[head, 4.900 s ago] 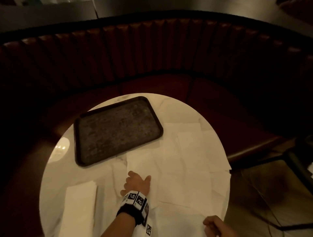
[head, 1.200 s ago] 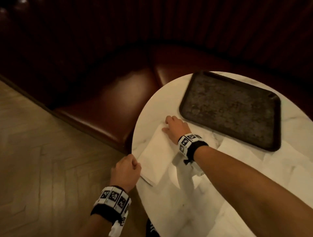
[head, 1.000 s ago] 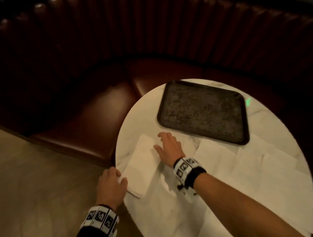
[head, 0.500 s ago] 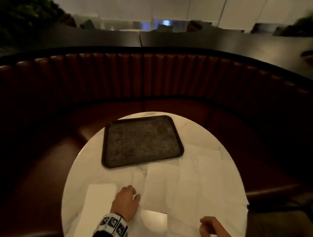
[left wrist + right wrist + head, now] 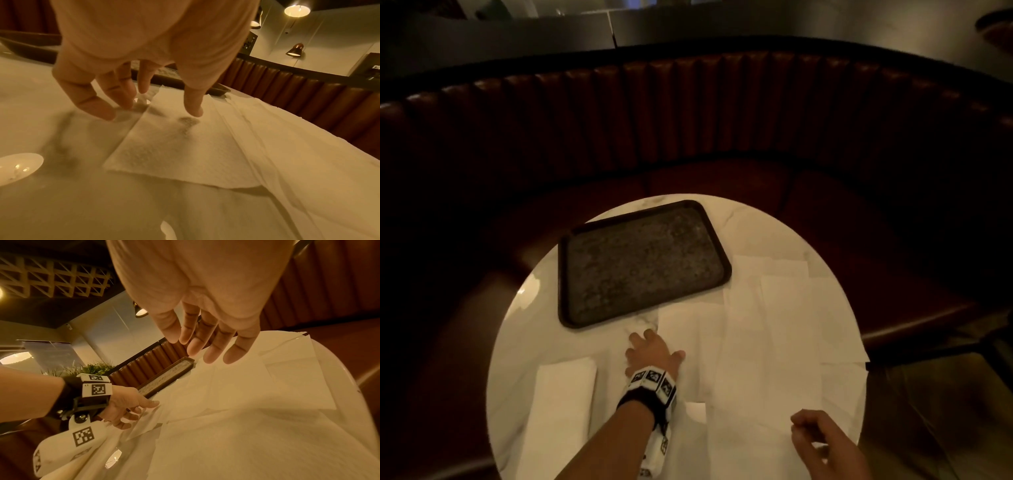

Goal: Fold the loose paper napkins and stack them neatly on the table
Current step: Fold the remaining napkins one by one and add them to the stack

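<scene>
A folded white napkin stack [image 5: 561, 404] lies at the near left of the round marble table [image 5: 530, 329]. Several loose unfolded napkins [image 5: 774, 342] overlap across the table's right half. My left hand [image 5: 650, 342] reaches to the left edge of the nearest loose napkin [image 5: 174, 149]. Its thumb tip [image 5: 193, 112] presses on the paper, and the spread fingertips [image 5: 102, 113] touch down at the napkin's edge. My right hand [image 5: 804, 431] hovers over the loose napkins [image 5: 267, 443] at the near right, fingers [image 5: 232, 356] relaxed and holding nothing.
A dark rectangular tray [image 5: 640, 260] with nothing on it sits at the far left of the table, just beyond my left hand. A curved brown leather booth seat [image 5: 722, 120] wraps round the table's far side. Some napkins overhang the table's right edge [image 5: 859, 359].
A second ago my right hand pressed on the folded stack with my left at the table edge. Now my left hand touches a loose napkin, and my right has drawn back to the near right.
</scene>
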`<action>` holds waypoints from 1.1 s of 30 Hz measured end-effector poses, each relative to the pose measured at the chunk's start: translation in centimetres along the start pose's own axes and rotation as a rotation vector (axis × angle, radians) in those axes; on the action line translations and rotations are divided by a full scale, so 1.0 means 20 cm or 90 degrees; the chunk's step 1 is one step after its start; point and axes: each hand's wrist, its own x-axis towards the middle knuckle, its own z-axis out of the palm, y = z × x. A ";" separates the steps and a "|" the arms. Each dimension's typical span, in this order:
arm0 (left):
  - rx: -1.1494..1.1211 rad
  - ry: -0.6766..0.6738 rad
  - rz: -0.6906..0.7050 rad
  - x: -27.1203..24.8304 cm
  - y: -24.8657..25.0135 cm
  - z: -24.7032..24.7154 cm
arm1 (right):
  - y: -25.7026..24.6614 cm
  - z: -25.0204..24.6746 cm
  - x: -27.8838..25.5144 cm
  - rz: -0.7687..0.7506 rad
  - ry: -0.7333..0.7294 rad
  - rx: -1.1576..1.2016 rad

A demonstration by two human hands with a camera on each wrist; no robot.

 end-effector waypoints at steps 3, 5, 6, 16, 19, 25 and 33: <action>0.001 0.003 -0.011 0.01 0.01 0.02 | -0.02 0.01 0.03 -0.009 -0.014 0.015; 0.015 -0.002 -0.004 0.04 0.01 0.04 | -0.01 0.00 0.04 0.009 -0.023 0.019; 0.012 -0.012 -0.004 0.05 0.01 0.04 | 0.00 0.00 0.05 0.008 -0.025 0.018; -0.377 -0.057 0.112 0.02 -0.08 -0.18 | -0.01 -0.01 0.13 -0.055 -0.053 -0.023; -0.564 -0.056 0.155 -0.10 -0.17 -0.37 | -0.03 0.01 0.14 -0.065 -0.064 -0.004; -0.781 -0.148 0.251 -0.46 -0.35 -0.63 | -0.30 0.20 0.13 -0.069 -0.151 0.173; -0.876 -0.053 0.250 -0.77 -0.51 -0.65 | -0.80 0.37 -0.04 -0.139 -0.274 0.374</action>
